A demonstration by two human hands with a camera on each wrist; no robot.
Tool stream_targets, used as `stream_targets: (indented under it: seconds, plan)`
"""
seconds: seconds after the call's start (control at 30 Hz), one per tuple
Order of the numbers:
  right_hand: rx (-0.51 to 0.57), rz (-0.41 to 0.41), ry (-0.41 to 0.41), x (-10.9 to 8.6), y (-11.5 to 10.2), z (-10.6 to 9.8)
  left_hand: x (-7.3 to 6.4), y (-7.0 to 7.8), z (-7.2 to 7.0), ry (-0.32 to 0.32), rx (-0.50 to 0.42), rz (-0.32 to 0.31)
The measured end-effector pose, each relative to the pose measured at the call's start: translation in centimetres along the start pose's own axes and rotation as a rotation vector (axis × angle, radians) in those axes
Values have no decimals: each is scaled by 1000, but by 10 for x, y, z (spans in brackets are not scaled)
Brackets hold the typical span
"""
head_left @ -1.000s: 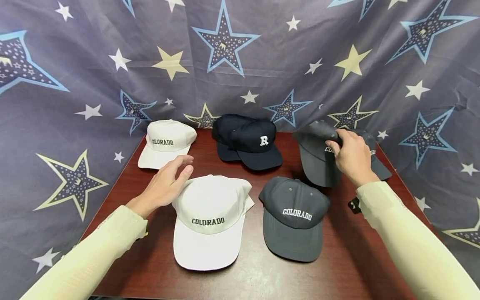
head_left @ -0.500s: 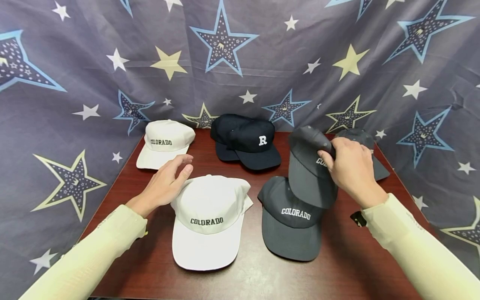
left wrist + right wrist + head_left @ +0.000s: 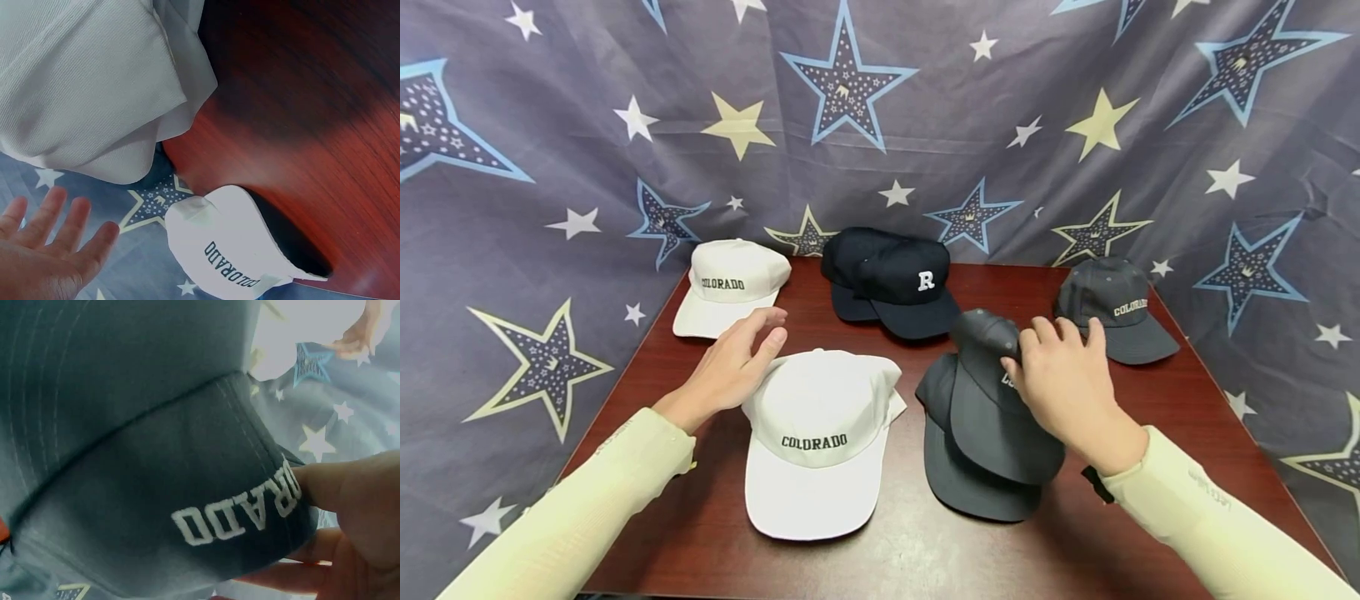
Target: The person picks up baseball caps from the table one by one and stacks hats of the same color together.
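My right hand [image 3: 1067,385] pinches the crown of a dark grey cap [image 3: 992,417] lettered COLORADO, partly hidden by the fingers. It overlaps another grey cap [image 3: 958,479] on the table; whether they touch, I cannot tell. In the right wrist view the thumb and fingers [image 3: 325,484] grip the held cap's [image 3: 144,487] crown. My left hand [image 3: 722,367], fingers loosely extended, hovers beside a white COLORADO cap [image 3: 816,492]; a second white edge [image 3: 897,407] shows under its right side. In the left wrist view the hand [image 3: 53,250] holds nothing.
A white COLORADO cap [image 3: 730,283] stands at the back left. Two overlapping navy caps, the front one [image 3: 902,287] marked R, sit at the back middle. A grey COLORADO cap [image 3: 1108,308] stands at the back right. A starry cloth [image 3: 865,175] hangs behind the reddish-brown table [image 3: 925,562].
My right hand has carried the grey cap from the back right, forward and left over the front grey cap. The back-right grey cap has come fully into view. My left hand has stayed put.
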State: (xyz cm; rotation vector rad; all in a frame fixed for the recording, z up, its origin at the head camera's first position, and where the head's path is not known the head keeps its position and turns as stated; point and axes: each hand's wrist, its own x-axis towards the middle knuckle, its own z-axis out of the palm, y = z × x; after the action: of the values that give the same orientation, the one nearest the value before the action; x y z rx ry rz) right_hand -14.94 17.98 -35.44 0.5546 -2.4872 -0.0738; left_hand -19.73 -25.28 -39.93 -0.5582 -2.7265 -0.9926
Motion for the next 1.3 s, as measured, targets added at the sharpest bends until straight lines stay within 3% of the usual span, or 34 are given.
stream_targets:
  seconds: [0.2,0.63,0.83,1.1,1.3]
  plan:
    - [-21,-24,-34,-7,-15,14,0,3,-1,-6,0,-6]
    - [87,121,-356,-23,-15,43,0,5,0,-20,2,-11]
    - [110,129,-344,-21,-10,45,0,5,1,-29,4,-14]
    - [231,124,-318,-22,1,45,-1,5,0,-24,10,-17]
    - [301,153,-374,-23,9,48,-1,5,-1,-27,13,-20]
